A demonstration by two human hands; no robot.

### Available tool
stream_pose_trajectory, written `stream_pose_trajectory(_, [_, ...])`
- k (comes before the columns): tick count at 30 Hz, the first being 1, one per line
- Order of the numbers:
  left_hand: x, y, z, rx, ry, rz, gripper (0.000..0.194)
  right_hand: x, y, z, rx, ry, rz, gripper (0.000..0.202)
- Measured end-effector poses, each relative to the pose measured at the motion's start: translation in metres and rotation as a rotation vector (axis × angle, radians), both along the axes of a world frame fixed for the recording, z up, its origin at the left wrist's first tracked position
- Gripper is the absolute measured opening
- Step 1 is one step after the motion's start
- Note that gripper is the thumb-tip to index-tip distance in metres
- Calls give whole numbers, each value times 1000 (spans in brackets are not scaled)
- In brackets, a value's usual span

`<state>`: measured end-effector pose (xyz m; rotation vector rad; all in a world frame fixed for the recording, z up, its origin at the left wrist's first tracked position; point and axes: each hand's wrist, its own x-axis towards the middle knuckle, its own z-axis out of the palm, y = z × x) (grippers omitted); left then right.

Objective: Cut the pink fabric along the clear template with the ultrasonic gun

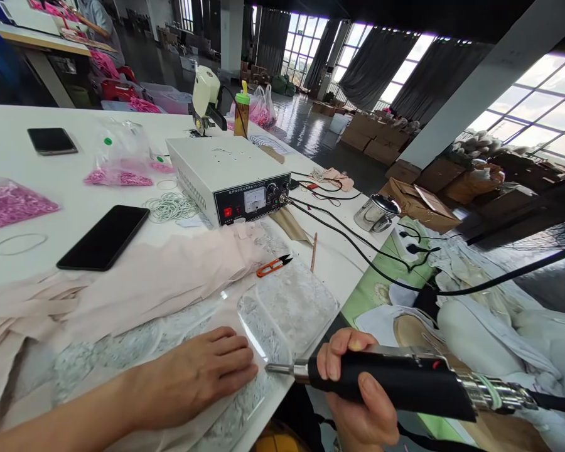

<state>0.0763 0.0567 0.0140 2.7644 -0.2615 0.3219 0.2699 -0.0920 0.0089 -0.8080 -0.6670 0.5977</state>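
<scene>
My right hand (358,389) is wrapped round the black barrel of a handheld ultrasonic tool (390,380). The tool's metal tip (279,368) points left, just beside the fingertips of my left hand (202,376). That hand lies flat, palm down, on thin pale pink fabric (169,282). Beneath the fabric is a grey marbled board (296,301) with a clear, shiny edge showing. Orange-handled thread snips (273,266) rest on the board, beyond my hands. Whether the tip touches the fabric or the board, I cannot tell.
A white control box (226,169) with a dial stands behind, its black cable (358,242) looping right. Around it are a phone (104,237), pale elastic bands (172,206), bags of pink bands (14,204), a metal cup (376,212) and a bottle (242,113).
</scene>
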Motion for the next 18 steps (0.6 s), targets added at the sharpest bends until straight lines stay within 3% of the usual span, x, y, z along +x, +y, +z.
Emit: stream_pose_trajectory(18, [0, 0, -1, 56, -51, -21, 39, 0, -5, 4, 15, -36, 30, 16])
